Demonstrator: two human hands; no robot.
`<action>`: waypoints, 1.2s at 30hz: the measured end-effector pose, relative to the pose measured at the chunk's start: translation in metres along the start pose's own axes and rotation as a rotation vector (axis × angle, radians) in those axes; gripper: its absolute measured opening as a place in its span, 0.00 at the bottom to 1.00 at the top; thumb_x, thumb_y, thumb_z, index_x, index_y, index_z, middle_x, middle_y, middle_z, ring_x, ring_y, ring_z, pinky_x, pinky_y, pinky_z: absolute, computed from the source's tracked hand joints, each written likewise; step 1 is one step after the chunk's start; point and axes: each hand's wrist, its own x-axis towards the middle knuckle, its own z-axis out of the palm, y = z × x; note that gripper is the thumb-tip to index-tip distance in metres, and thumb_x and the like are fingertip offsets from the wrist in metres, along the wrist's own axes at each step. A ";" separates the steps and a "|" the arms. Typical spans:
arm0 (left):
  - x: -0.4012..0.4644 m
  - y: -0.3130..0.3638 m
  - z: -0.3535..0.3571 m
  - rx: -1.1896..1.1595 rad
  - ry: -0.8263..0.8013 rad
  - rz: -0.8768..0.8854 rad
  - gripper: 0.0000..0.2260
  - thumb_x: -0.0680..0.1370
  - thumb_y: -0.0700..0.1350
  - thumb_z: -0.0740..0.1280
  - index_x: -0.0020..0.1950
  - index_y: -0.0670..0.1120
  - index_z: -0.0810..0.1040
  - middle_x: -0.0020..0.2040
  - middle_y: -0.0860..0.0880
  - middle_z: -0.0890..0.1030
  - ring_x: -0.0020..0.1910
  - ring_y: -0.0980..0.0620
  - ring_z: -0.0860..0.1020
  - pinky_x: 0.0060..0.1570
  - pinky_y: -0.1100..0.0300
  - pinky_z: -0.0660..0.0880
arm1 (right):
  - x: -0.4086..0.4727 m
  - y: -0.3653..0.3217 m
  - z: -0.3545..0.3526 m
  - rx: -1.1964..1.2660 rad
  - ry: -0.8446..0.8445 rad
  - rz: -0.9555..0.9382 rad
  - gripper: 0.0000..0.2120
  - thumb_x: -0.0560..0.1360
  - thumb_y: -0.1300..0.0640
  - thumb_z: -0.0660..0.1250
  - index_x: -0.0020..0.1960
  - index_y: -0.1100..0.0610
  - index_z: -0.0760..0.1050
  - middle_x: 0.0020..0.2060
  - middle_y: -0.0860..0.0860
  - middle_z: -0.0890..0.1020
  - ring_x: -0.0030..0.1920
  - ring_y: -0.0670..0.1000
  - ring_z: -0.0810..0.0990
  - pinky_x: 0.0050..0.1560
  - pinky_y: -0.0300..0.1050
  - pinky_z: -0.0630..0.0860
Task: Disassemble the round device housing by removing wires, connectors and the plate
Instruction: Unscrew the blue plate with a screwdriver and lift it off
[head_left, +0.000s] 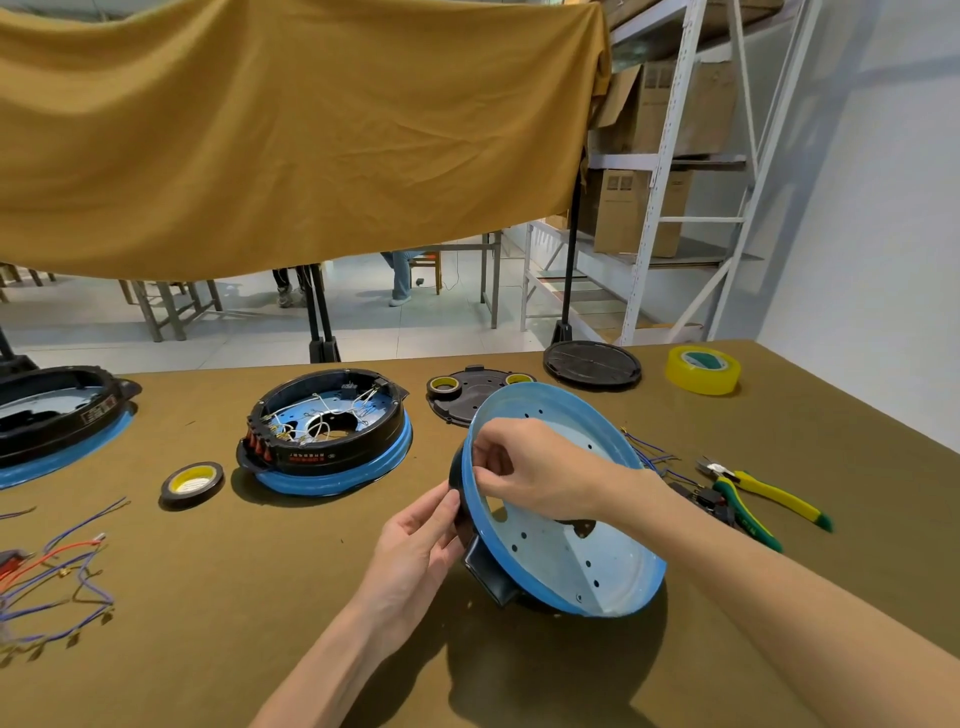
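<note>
A round housing (582, 561) with a blue film-covered rim and a perforated pale plate is tilted on its edge at the centre of the table, open face toward me. My left hand (415, 545) grips its black outer wall at the left. My right hand (514, 467) pinches the blue rim at the upper left, thumb and fingers closed on the edge. A second housing (327, 431) lies flat further left, with white wires and red connectors inside. A third housing (52, 415) sits at the far left edge.
Loose blue, red and purple wires (52, 577) lie at the left. Tape rolls (192, 480) (704, 370), a black plate (467, 395), a round black lid (592, 364), yellow-green pliers (753, 493) and small wires with a connector (696, 488) surround the work. An ochre cloth hangs behind.
</note>
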 end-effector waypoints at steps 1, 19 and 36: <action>0.000 0.000 0.000 0.001 0.000 0.000 0.12 0.78 0.45 0.70 0.60 0.49 0.86 0.62 0.44 0.85 0.61 0.49 0.83 0.51 0.60 0.82 | 0.001 -0.001 0.001 -0.020 0.002 0.001 0.06 0.79 0.50 0.67 0.45 0.50 0.76 0.39 0.45 0.80 0.39 0.46 0.77 0.38 0.39 0.76; 0.004 -0.004 -0.006 0.039 0.010 -0.024 0.13 0.78 0.46 0.69 0.61 0.49 0.85 0.63 0.43 0.84 0.61 0.49 0.83 0.52 0.59 0.82 | 0.005 0.007 0.004 0.116 0.026 -0.016 0.04 0.76 0.51 0.71 0.45 0.45 0.77 0.38 0.44 0.81 0.40 0.43 0.79 0.39 0.37 0.77; 0.009 -0.013 -0.021 0.166 0.046 -0.159 0.24 0.80 0.62 0.66 0.66 0.45 0.80 0.62 0.44 0.85 0.62 0.50 0.83 0.61 0.55 0.76 | 0.010 0.001 0.036 -0.188 -0.011 -0.065 0.05 0.81 0.56 0.64 0.52 0.57 0.75 0.49 0.51 0.76 0.46 0.50 0.73 0.46 0.43 0.71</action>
